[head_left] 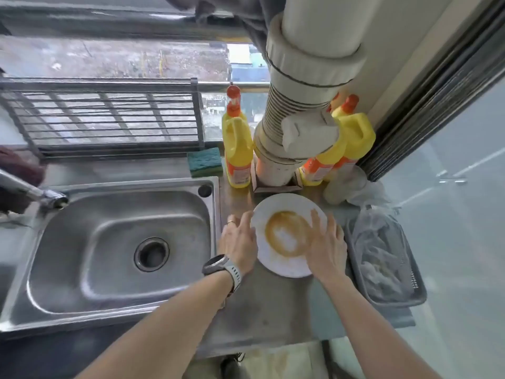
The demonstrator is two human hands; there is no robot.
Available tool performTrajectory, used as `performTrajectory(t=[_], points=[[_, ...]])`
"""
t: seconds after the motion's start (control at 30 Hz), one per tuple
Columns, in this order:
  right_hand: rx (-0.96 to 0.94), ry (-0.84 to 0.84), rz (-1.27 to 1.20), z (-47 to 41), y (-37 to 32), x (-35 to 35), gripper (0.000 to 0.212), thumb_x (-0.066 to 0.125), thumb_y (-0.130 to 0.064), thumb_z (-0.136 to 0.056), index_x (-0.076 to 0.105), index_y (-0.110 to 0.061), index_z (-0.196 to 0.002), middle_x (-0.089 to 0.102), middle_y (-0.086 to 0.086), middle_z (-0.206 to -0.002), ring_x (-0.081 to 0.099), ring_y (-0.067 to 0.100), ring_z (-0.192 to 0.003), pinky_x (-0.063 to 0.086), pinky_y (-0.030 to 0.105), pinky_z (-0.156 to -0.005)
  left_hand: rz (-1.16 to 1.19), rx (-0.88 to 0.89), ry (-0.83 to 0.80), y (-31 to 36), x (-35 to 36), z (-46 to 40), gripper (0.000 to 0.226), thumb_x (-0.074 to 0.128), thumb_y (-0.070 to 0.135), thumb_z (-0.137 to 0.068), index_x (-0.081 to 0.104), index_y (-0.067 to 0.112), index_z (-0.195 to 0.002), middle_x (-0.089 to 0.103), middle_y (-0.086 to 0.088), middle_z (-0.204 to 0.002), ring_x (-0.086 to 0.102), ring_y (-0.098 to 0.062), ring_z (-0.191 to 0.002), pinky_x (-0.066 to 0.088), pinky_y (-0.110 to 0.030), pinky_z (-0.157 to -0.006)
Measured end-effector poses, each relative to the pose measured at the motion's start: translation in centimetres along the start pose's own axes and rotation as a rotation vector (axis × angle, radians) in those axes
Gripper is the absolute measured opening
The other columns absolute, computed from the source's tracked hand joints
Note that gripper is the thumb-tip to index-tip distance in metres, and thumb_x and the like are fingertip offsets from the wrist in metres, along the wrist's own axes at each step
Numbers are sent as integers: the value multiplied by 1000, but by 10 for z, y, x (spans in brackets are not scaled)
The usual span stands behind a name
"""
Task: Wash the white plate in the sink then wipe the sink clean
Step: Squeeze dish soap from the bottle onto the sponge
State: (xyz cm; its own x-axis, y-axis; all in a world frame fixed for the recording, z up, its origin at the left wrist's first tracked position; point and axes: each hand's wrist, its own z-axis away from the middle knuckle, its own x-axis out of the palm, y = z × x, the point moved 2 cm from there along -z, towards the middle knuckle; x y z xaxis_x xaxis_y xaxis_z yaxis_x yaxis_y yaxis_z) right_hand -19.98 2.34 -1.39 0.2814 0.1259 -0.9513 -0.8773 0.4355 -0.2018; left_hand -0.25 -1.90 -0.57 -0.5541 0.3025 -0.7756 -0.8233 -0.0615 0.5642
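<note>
Both hands are on the white plate (287,236) now; it sits flat on the steel worktop (262,310), just to the right of the sink (117,242), not yet in the basin; the left hand (239,242) cups the plate's left rim, fingers laid along the edge, and the right hand (326,244) lies over the right side, fingers straight and spread across the face; whether either thumb is tucked under the rim cannot be told from here.

A ring of orange-brown sauce covers the plate's centre, so the face looks greasy and likely slick; the clean white rim is the safer place to take hold, one hand at each side, fingers hooked beneath; it looks like rigid glazed ware, light enough for two hands but apt to chip against the steel lip of the sink if it slips.

The tap (35,192) reaches in from the left over the dry basin; a green sponge (205,161) and a yellow detergent bottle (237,149) stand behind, within reach for the scrub to come.
</note>
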Motion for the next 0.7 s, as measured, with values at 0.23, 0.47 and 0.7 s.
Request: performTrajectory(t=[0.23,0.47,0.7], points=[[-14,-12,56,-14,4,15,65,45,-7,-97,22,-27,-154,20,19,-159,35,43,-130,46,49,-97,12,-52,-98,-9,29,-14,59,38,2,-99,34,33,-149,42,-10,-129,58,-37,-96,40,-36,-76],[-30,114,-92,4,-13,7,60,50,-5,-93,36,-12,-150,46,22,-131,45,41,-115,43,44,-90,119,-80,-7,-28,1,-10,65,43,-4,-93,35,22,-152,47,-10,-134,57,-36,-109,45,-41,-91],[5,74,-337,43,-88,17,64,47,5,-88,35,-11,-149,41,17,-132,41,36,-120,38,41,-98,173,-33,123,-84,-75,9,64,45,1,-83,50,17,-145,55,-11,-125,60,-39,-97,46,-41,-80]])
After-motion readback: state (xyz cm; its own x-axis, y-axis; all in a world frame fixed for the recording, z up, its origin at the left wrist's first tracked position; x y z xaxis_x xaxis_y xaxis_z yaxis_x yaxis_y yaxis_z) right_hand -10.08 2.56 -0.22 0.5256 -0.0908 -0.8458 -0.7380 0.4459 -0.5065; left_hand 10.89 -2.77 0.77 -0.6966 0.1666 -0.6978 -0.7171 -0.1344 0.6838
